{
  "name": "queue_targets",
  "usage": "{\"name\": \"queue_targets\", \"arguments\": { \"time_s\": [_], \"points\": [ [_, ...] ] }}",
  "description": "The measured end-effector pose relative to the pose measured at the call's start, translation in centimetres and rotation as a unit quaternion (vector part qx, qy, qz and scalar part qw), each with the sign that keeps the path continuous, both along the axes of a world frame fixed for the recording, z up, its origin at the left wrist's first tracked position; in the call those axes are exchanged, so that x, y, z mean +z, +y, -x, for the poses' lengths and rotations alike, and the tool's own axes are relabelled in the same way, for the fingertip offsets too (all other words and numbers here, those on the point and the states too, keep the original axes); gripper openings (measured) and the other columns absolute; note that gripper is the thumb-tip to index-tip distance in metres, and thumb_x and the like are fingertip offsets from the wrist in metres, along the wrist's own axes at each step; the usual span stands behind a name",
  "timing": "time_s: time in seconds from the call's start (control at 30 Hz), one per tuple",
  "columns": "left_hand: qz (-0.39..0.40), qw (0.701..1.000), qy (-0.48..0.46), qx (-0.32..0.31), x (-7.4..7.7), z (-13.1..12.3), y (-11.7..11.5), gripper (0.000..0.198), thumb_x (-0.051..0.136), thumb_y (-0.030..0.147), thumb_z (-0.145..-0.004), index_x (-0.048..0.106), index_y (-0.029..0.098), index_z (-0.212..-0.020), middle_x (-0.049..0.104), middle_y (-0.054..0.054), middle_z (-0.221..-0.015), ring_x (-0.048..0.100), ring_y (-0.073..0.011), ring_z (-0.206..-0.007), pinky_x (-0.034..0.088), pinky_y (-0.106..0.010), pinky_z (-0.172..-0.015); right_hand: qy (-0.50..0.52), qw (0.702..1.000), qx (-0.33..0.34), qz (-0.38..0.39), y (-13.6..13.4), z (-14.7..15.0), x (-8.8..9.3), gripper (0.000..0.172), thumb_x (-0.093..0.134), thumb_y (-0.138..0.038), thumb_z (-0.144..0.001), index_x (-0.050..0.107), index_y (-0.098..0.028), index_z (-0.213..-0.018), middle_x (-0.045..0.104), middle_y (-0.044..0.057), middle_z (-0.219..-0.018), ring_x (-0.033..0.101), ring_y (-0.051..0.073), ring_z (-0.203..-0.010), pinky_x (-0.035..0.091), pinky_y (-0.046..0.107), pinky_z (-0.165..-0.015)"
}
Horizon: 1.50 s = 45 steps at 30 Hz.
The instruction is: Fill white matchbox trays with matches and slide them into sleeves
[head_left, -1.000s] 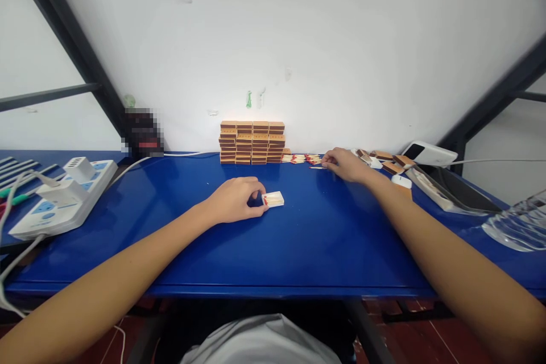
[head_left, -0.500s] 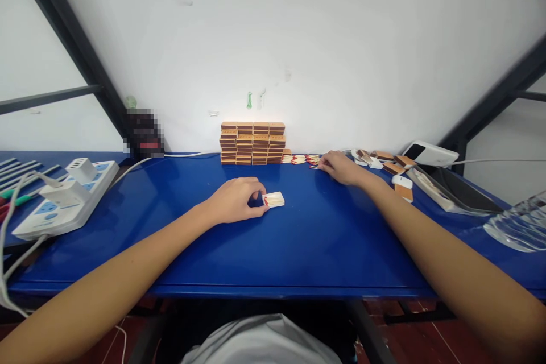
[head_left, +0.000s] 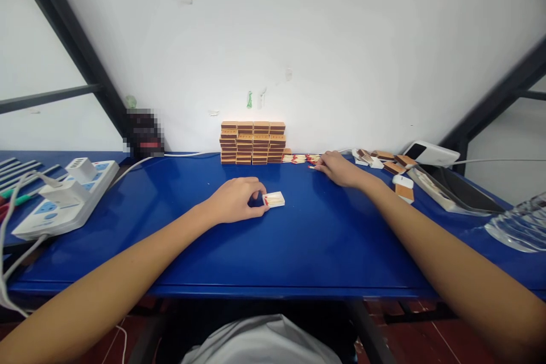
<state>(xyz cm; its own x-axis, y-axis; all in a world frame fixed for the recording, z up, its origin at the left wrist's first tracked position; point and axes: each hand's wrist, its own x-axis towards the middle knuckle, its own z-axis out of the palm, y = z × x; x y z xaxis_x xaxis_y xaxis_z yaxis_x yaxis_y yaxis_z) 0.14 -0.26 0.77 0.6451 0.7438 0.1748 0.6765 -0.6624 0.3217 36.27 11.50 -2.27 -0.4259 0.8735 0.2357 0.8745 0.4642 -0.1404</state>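
My left hand (head_left: 239, 200) grips the left end of a white matchbox tray (head_left: 279, 200) between thumb and fingers. Several red-tipped matches lie inside the tray, which rests on the blue table (head_left: 298, 250). Farther back on the right, the fingers of my right hand (head_left: 336, 169) pinch a match (head_left: 312, 167), its red head pointing left. Beside those fingers lies a loose spread of matches (head_left: 298, 158) along the wall side. Left of the spread stands a stack of brown and orange matchboxes (head_left: 252, 143), several rows high.
Loose matchbox covers and trays (head_left: 394, 168) lie at the right rear, near a white device (head_left: 431, 152) and a black-and-white pouch (head_left: 456, 190). Clear plastic (head_left: 518, 224) sits at the far right. A white power strip (head_left: 68, 199) with cables occupies the left side.
My right hand has shifted very slightly, and the match at its fingertips now shows more clearly. The left hand and the tray stay in place.
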Motion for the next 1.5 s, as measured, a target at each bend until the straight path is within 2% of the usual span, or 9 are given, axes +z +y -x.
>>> {"name": "queue_targets", "arguments": {
  "time_s": [0.13, 0.27, 0.43, 0.57, 0.67, 0.8, 0.93, 1.1, 1.5],
  "points": [
    [-0.003, 1.000, 0.000, -0.001, -0.1, 0.0, 0.0, 0.024, 0.074, 0.040, -0.093, 0.077, 0.020, -0.106, 0.069, -0.002, -0.093, 0.064, -0.0177, -0.078, 0.044, -0.030, -0.067, 0.083, 0.991, 0.104, -0.014, -3.3, 3.4, 1.4, 0.024, 0.049, -0.035, -0.105, 0.065, -0.022, -0.093, 0.071, 0.016, -0.104, 0.062, 0.031, -0.101, 0.049, 0.047, -0.096],
    [-0.010, 1.000, -0.002, 0.001, -0.1, -0.1, -0.1, 0.023, 0.075, 0.038, -0.093, 0.076, 0.020, -0.106, 0.069, -0.002, -0.092, 0.064, -0.0179, -0.078, 0.043, -0.030, -0.067, 0.119, 0.974, 0.192, 0.029, -7.7, 8.3, 1.9, 0.026, 0.049, -0.039, -0.109, 0.064, -0.024, -0.096, 0.069, 0.012, -0.104, 0.059, 0.029, -0.102, 0.050, 0.045, -0.091],
    [-0.009, 1.000, 0.000, 0.004, -0.2, 0.0, 0.0, 0.022, 0.075, 0.040, -0.094, 0.075, 0.020, -0.103, 0.068, -0.002, -0.091, 0.063, -0.0182, -0.078, 0.043, -0.031, -0.067, 0.075, 0.972, 0.222, 0.013, -10.4, 11.2, 1.4, 0.017, 0.055, -0.030, -0.107, 0.066, -0.024, -0.095, 0.067, 0.012, -0.102, 0.057, 0.030, -0.102, 0.049, 0.044, -0.089],
    [-0.006, 1.000, 0.000, 0.002, -0.1, 0.0, 0.0, 0.021, 0.076, 0.038, -0.092, 0.076, 0.020, -0.104, 0.068, -0.002, -0.091, 0.063, -0.0177, -0.078, 0.043, -0.030, -0.067, 0.098, 0.973, 0.210, 0.007, -9.0, 9.8, 1.8, 0.018, 0.056, -0.031, -0.107, 0.069, -0.024, -0.098, 0.068, 0.011, -0.102, 0.061, 0.028, -0.100, 0.050, 0.041, -0.088],
    [-0.003, 1.000, 0.000, 0.001, 0.1, -0.1, -0.1, 0.021, 0.075, 0.038, -0.093, 0.077, 0.021, -0.105, 0.069, -0.002, -0.092, 0.064, -0.0177, -0.079, 0.043, -0.030, -0.067, 0.100, 0.984, 0.143, -0.024, -6.1, 7.1, 1.6, 0.018, 0.056, -0.027, -0.105, 0.071, -0.022, -0.099, 0.070, 0.011, -0.100, 0.063, 0.027, -0.097, 0.049, 0.040, -0.090],
    [0.005, 1.000, 0.000, 0.001, 0.3, -0.1, -0.2, 0.023, 0.073, 0.040, -0.094, 0.077, 0.020, -0.106, 0.069, -0.003, -0.093, 0.064, -0.0178, -0.079, 0.044, -0.030, -0.066, 0.058, 0.995, 0.060, -0.050, -1.8, 2.9, 0.1, 0.028, 0.055, -0.025, -0.103, 0.076, -0.016, -0.119, 0.071, 0.016, -0.104, 0.062, 0.033, -0.104, 0.048, 0.045, -0.098],
    [0.005, 1.000, 0.004, 0.001, 0.2, 0.0, -0.1, 0.025, 0.073, 0.042, -0.094, 0.077, 0.020, -0.106, 0.069, -0.003, -0.093, 0.064, -0.0180, -0.078, 0.043, -0.030, -0.065, 0.043, 0.996, 0.053, -0.062, 0.4, 1.2, -1.4, 0.040, 0.050, -0.031, -0.106, 0.076, -0.018, -0.134, 0.068, 0.018, -0.111, 0.059, 0.035, -0.110, 0.047, 0.050, -0.105],
    [0.004, 1.000, 0.003, -0.001, 0.2, 0.0, 0.0, 0.026, 0.073, 0.043, -0.094, 0.077, 0.021, -0.107, 0.069, -0.003, -0.094, 0.064, -0.0184, -0.079, 0.043, -0.030, -0.065, 0.033, 0.995, 0.068, -0.067, 0.8, 1.6, -2.0, 0.042, 0.047, -0.031, -0.107, 0.078, -0.019, -0.133, 0.067, 0.018, -0.115, 0.057, 0.035, -0.113, 0.045, 0.052, -0.109],
    [0.002, 1.000, 0.000, -0.004, 0.2, 0.0, 0.0, 0.023, 0.073, 0.040, -0.094, 0.077, 0.021, -0.106, 0.069, -0.003, -0.092, 0.064, -0.0181, -0.078, 0.043, -0.030, -0.066, 0.038, 0.995, 0.075, -0.059, 0.0, 2.1, -1.6, 0.036, 0.052, -0.030, -0.105, 0.080, -0.021, -0.128, 0.068, 0.018, -0.115, 0.059, 0.035, -0.114, 0.047, 0.051, -0.106]
  ]
}}
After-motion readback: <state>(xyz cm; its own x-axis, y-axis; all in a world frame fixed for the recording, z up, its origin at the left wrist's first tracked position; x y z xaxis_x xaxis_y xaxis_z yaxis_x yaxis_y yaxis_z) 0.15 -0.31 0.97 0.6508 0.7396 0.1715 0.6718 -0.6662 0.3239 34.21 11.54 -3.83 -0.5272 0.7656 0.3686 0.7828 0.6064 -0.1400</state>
